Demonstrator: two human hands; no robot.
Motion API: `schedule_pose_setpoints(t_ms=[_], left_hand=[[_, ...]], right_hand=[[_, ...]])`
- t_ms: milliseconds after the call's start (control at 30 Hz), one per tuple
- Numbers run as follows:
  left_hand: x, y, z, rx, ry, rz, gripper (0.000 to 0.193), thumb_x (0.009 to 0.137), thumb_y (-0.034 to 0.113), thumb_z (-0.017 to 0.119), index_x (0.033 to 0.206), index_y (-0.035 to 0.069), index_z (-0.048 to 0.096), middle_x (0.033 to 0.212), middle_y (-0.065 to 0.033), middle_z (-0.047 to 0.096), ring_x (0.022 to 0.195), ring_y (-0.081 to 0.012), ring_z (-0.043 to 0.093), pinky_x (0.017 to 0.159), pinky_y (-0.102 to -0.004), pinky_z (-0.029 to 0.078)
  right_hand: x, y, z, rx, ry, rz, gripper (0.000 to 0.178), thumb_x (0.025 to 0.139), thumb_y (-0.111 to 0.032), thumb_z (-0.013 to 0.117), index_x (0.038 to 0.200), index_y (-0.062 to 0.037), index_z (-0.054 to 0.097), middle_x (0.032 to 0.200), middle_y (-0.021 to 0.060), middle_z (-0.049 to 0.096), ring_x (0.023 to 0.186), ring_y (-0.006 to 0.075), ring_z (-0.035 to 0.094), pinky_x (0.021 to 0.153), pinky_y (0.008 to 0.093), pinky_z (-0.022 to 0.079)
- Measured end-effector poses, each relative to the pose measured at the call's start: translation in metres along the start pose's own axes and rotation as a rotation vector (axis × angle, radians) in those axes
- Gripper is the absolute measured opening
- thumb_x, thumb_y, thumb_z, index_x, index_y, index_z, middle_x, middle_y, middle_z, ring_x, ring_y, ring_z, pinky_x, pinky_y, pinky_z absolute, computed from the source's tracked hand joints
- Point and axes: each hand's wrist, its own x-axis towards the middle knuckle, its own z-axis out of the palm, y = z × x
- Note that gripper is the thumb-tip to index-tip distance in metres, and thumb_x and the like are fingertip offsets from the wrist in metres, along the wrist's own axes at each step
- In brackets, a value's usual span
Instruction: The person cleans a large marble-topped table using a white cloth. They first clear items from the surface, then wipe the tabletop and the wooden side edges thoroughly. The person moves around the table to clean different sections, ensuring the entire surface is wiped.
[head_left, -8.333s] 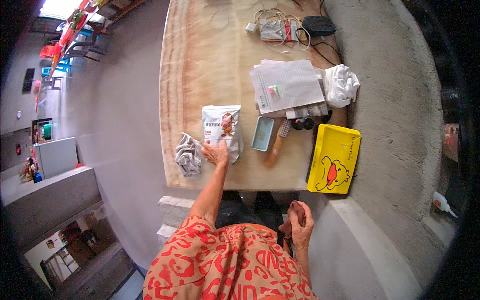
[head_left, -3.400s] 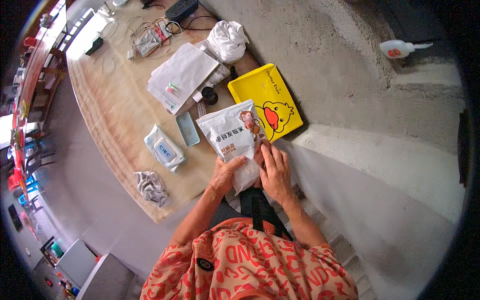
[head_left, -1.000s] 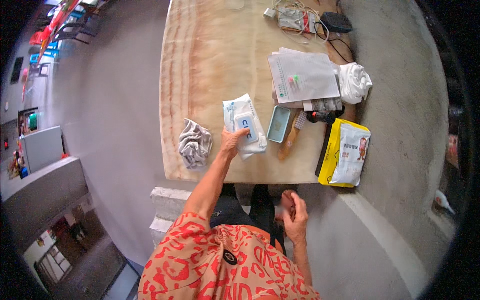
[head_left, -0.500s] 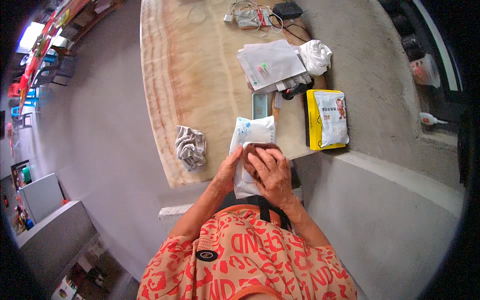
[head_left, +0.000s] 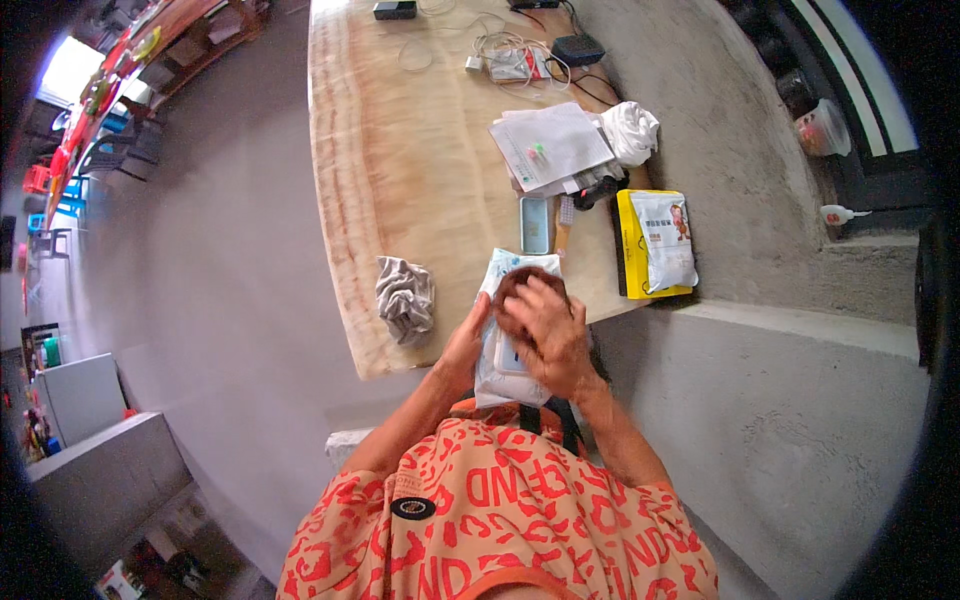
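2 bent arms (head_left: 405, 420) converge before the chest; the left hand (head_left: 466, 342) grips the white pack (head_left: 497, 375) along its left side, thumb up at the edge; the right hand (head_left: 558, 345), slightly blurred, is palm down with fingers bent, holding the brown cloth (head_left: 506, 312) against the pack's top; the pack is by the near edge of the table (head_left: 430, 150); the tray (head_left: 535, 225) lies beyond it, the grey rag (head_left: 405, 300) to its left

Right grip (head_left: 552, 338) holds brown cloth (head_left: 512, 290) against white wipes pack (head_left: 500, 382)
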Motion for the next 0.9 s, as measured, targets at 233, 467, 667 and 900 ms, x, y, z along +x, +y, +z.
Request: schedule_pose_setpoints(t_ms=[233,467,667,900], left_hand=[[-0.007,0.002,-0.016,-0.153,-0.303,-0.124,0.059,0.097,0.056,0.031,0.121,0.009,0.055,0.108,-0.0085,0.064,0.095,-0.0185,0.062,0.085,-0.0344,0.052],[-0.017,-0.013,-0.008,-0.170,-0.185,-0.079,0.058,0.097,0.057,0.032,0.134,0.015,0.047,0.126,-0.0075,0.058,0.107,-0.0237,0.061,0.093,-0.0434,0.049],[-0.026,-0.006,0.003,-0.191,-0.168,0.005,0.070,0.093,0.066,0.027,0.138,0.015,0.041,0.133,-0.0088,0.052,0.118,-0.0249,0.054,0.103,-0.0439,0.041],[-0.037,0.006,0.008,-0.009,-0.060,-0.043,0.114,0.068,0.093,0.026,0.136,0.003,0.043,0.120,-0.0205,0.057,0.104,-0.0323,0.059,0.093,-0.0428,0.049]], right_hand=[[-0.022,-0.042,-0.009,-0.027,-0.098,-0.174,0.040,0.080,-0.023,0.068,0.116,-0.0119,0.058,0.127,0.0060,0.055,0.125,0.0235,0.047,0.101,0.0450,0.029],[0.014,-0.022,-0.013,-0.091,0.039,-0.056,0.041,0.082,-0.023,0.065,0.121,-0.0116,0.054,0.127,0.0073,0.055,0.128,0.0260,0.045,0.103,0.0460,0.028],[0.015,-0.028,-0.012,-0.031,-0.023,-0.173,0.036,0.081,-0.021,0.066,0.115,-0.0141,0.058,0.126,0.0069,0.056,0.127,0.0265,0.046,0.103,0.0473,0.028],[-0.040,-0.057,-0.010,0.083,-0.169,-0.316,0.037,0.079,-0.024,0.069,0.112,-0.0116,0.058,0.127,0.0067,0.054,0.128,0.0233,0.046,0.104,0.0468,0.028]])
